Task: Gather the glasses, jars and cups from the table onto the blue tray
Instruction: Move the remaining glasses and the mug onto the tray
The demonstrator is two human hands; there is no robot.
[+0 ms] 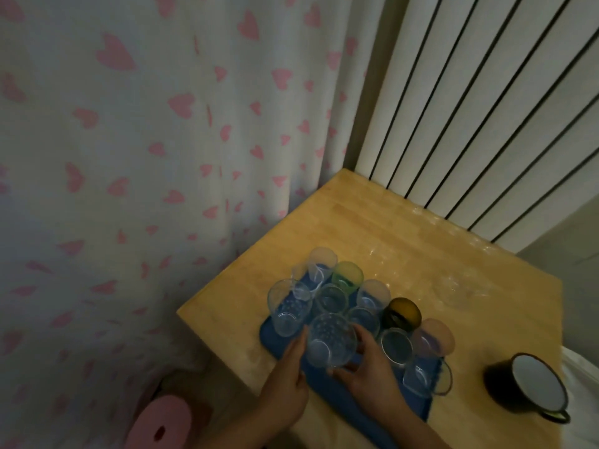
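I have both hands round the clear dimpled drinking glass (330, 340); the left hand (288, 380) cups its left wall with fingers gently curled, the right hand (366, 372) wraps its near and right side, thumb under the base, and the glass tilts mouth toward me over the near-left part of the blue cloth-like tray (340, 400) on the wooden tabletop (372, 228). As I judge it, the remaining piece is the dark enamel cup with white inside (528, 387); it lies well to the right of both hands, off the tray, handle toward me, nearer my right hand.
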